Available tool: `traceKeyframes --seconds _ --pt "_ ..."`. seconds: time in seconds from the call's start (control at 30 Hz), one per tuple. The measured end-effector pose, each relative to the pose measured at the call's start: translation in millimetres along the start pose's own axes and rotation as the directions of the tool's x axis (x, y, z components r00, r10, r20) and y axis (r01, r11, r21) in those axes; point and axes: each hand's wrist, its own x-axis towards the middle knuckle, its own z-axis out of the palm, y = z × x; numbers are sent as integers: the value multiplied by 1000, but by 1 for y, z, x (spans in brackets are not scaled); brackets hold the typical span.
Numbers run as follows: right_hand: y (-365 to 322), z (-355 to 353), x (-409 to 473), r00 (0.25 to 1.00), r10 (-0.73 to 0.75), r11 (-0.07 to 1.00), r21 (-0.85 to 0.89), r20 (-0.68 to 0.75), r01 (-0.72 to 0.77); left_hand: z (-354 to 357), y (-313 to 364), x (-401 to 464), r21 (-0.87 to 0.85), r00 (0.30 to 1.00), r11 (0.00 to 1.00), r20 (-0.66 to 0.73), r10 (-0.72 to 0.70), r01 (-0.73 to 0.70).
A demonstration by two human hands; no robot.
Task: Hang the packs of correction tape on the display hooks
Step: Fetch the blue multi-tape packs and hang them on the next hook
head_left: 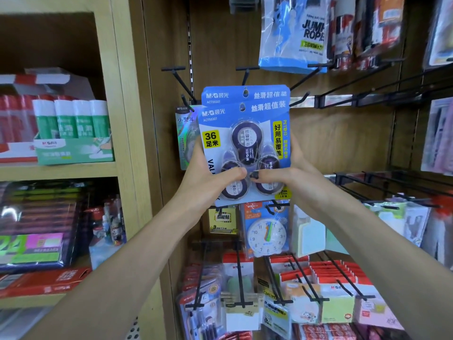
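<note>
Two flat blue card packs of correction tape (245,133), each carrying three dark round dispensers under a clear blister, are being held upright and stacked, the far one riding slightly higher so both oval hang holes near the top are showing one above the other, probably to let a single hook pass through both. The left hand (208,180) is gripping the lower left edge with its thumb curled over the blister, and the right hand (286,180) is mirroring it on the lower right, each grip pinching the packs; holding low is leaving the top free. The holes are sitting just below the black wire display hook (245,74) jutting from the brown wooden back panel (331,133), not yet threaded on it. Just to the left, a silvery single pack (185,133) is hanging. Further left, green-and-white glue sticks (71,119) are standing on a wooden shelf (58,169).
</note>
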Motion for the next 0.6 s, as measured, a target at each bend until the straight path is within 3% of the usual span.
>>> traceKeyframes --seconds 0.6 --pt "-2 0 16 999 20 998 59 -29 -19 -2 17 13 -3 1000 1000 3 -7 7"
